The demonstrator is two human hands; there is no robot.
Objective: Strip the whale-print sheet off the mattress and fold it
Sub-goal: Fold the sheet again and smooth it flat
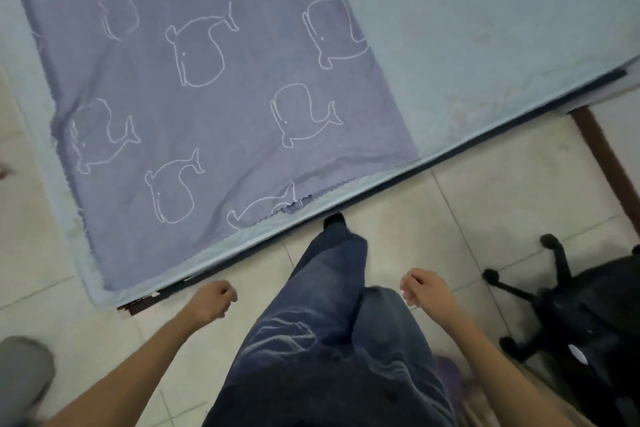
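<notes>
The left hand (216,300) and right hand (420,288) are curled into empty fists, short of the whale-print sheet (207,97) lying flat on the mattress (485,28).

The person wears loose, wide-legged jeans (329,340) in dark blue denim. The cloth is darkest near the top of the legs and washes out to a paler, greyer blue toward the knee and shin. Pale, whisker-like fade lines run in curved streaks across the thigh of the left leg, and soft folds gather where the fabric bunches between the two legs. The broad hem of that left leg falls over a dark shoe (334,219), of which only the rounded toe shows. Both forearms are bare from the frame's lower edge up to the wrist, and the left hand (216,300) and right hand (420,288) are bare as well
</notes>
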